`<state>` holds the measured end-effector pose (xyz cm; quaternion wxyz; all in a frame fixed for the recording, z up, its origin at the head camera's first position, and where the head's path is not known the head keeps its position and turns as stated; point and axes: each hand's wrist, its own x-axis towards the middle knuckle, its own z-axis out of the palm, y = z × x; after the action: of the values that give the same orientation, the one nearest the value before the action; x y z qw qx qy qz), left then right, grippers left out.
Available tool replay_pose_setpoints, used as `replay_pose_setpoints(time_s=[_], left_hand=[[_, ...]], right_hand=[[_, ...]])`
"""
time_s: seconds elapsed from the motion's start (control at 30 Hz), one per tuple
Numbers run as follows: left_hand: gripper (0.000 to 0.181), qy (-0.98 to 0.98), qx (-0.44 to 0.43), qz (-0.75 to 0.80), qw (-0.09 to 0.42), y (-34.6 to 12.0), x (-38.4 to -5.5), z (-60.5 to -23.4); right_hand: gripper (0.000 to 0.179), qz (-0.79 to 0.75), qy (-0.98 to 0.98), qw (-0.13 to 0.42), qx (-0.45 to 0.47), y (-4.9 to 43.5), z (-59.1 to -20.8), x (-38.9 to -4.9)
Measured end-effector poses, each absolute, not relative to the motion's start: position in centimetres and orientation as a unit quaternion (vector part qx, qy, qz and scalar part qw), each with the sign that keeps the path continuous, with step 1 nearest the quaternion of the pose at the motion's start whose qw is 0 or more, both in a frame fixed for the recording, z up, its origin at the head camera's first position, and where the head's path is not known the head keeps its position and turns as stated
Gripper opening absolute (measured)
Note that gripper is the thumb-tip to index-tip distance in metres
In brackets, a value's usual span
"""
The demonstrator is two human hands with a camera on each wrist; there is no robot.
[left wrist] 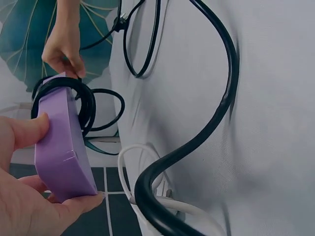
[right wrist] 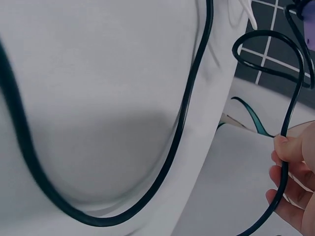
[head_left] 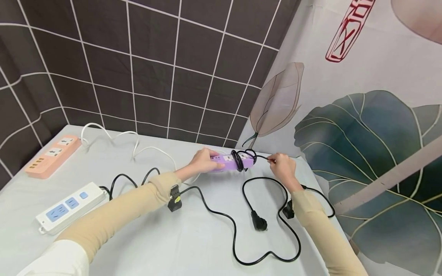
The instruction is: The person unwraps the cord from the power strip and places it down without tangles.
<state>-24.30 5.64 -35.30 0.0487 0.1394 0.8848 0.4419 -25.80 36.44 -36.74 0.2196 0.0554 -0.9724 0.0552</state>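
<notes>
My left hand (head_left: 203, 161) grips one end of a purple power strip (head_left: 229, 165), thumb on one face and fingers around the others, holding it near the far edge of the table. Several turns of black cord (head_left: 237, 161) wrap around the strip's right end, shown close up in the left wrist view as a thick coil (left wrist: 87, 105). To the right of the strip, my right hand (head_left: 283, 168) pinches that cord between thumb and fingers. In the right wrist view, a loose loop of the cord (right wrist: 269, 33) rises from the pinching fingertips (right wrist: 281, 147) toward the strip.
A white power strip (head_left: 74, 207) with blue sockets lies at left; its black cord curves across the table, ending in a black plug (head_left: 259, 222) between my arms. Behind it are an orange power strip (head_left: 53, 157) and its white cord (head_left: 127, 132). Cloth backdrops border the table (head_left: 193, 245).
</notes>
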Motion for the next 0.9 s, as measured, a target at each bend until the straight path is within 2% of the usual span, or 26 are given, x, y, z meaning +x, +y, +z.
replay_pose_setpoints(time_s=[0.4,0.67,0.9], left_hand=[[0.052,0.887,0.189,0.417,0.061,6.0,-24.4,-35.7],[0.055,0.897,0.212,0.384,0.052,6.4,-24.2,-35.6],[0.054,0.909,0.239,0.34,0.024,6.7,-24.4,-36.0]], right_hand=[[0.018,0.098,-0.974,0.206,-0.006,36.5,-36.1,-26.9],[0.019,0.154,-0.955,0.247,-0.051,36.7,-34.7,-26.2],[0.02,0.167,-0.947,0.267,-0.068,36.9,-33.6,-25.9]])
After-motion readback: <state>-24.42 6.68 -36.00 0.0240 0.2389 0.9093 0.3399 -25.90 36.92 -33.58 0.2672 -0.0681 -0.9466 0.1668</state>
